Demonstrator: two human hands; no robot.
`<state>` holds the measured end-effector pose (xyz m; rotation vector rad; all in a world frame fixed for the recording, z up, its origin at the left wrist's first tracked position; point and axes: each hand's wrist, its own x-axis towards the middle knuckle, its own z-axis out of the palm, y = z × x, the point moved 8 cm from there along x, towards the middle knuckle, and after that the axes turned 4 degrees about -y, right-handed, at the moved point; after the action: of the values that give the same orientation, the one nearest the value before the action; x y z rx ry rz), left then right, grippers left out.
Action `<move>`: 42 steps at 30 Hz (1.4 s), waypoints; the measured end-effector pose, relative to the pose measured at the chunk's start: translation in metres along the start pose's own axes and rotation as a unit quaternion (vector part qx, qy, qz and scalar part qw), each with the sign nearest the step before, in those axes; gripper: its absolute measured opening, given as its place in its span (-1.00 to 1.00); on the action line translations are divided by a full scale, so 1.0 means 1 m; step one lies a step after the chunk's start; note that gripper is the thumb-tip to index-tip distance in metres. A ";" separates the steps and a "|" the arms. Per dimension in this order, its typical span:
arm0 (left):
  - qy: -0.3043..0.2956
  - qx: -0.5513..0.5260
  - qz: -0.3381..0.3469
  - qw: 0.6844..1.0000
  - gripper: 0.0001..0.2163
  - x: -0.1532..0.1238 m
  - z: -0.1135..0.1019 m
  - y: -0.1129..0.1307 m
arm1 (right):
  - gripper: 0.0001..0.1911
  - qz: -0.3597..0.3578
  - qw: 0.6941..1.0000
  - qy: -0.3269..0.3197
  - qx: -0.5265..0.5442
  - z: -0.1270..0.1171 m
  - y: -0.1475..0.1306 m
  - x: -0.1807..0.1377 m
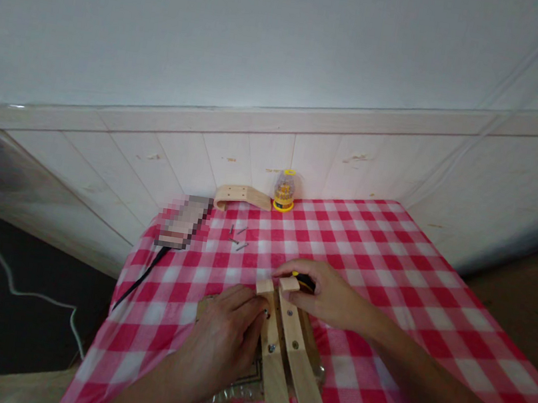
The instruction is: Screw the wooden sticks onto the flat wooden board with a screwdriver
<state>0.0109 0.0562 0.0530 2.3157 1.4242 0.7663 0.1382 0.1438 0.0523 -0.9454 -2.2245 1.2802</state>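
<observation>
Two pale, bent wooden pieces lie side by side, a left wooden piece [278, 386] and a right wooden piece [309, 386]. Metal screw heads show in both. My left hand [233, 324] rests against the left piece, its fingertips pinched at a small metal screw [266, 312] near the upper end. Beyond the right piece's upper end, my right hand [323, 294] curls round a black tool handle [306, 281] with a yellow tip; its working end is hidden. Beneath the wood is a brown cardboard piece [205, 306] with clear plastic wrap.
Several loose screws [234, 241] lie on the red-and-white checked tablecloth [358, 242]. At the wall stand another bent wooden piece [244, 194] and a yellow-based clear container [285, 194]. A blurred-out flat object [185, 221] with a black strap [141, 277] lies at the left edge.
</observation>
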 end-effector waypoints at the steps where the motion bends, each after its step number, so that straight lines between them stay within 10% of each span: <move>1: 0.000 0.001 -0.002 1.000 -0.80 0.000 0.000 0.000 | -0.67 0.000 1.000 0.001 -0.002 0.000 0.000 0.000; 34: 0.013 -0.051 0.007 0.999 -0.83 0.000 0.000 -0.002 | -0.70 -0.031 0.999 0.005 0.026 0.000 -0.005 -0.002; 42: 0.028 -0.033 0.027 0.999 -0.82 0.002 -0.005 0.003 | -0.56 0.005 0.981 0.040 0.187 -0.024 0.009 -0.004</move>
<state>0.0110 0.0567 0.0591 2.3070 1.3429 0.8866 0.1591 0.1585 0.0568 -0.8452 -1.8292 1.5634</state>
